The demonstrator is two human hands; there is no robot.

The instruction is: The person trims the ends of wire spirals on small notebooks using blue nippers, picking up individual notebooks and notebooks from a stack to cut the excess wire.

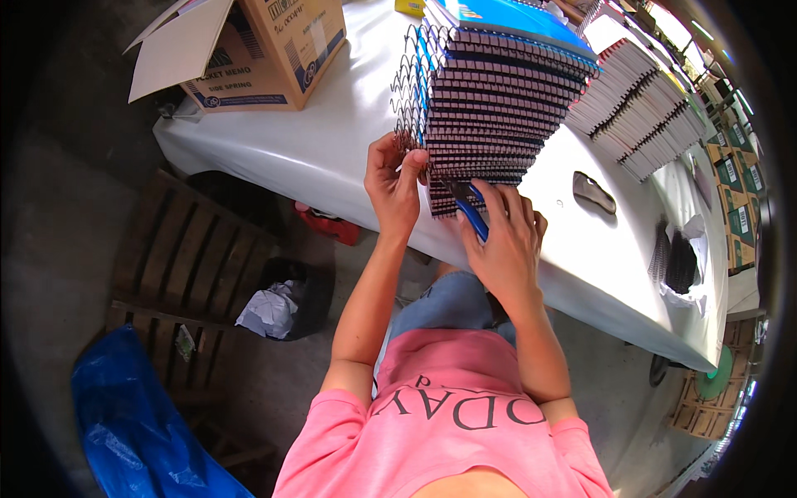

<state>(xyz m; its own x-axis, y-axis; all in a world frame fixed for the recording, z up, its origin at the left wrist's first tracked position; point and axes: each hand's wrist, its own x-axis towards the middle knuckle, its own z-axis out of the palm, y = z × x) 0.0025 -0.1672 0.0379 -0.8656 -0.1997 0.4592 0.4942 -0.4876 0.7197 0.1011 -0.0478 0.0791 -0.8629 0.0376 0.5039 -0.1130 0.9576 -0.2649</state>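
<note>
In front of me on the table rises a tall stack of spiral-bound notebooks [502,100], a blue cover on top and dark coils along the near side. Loose ends of the wire coils [408,79] stick out on its left. My left hand [397,181] pinches one of these coil ends low on the stack. My right hand [508,236] is wrapped round blue-handled cutting pliers [471,214]. Their dark jaws sit against the coils near the bottom of the stack, close to my left fingertips. Whether the jaws are closed on the wire is too small to tell.
The white-covered table [349,108] holds an open cardboard box [266,58] at left and more notebook stacks [635,108] at right. A dark oblong object [594,192] lies nearer, and black coils [682,261] rest by the right edge. Below stand a wooden pallet [191,257] and a bin [303,303].
</note>
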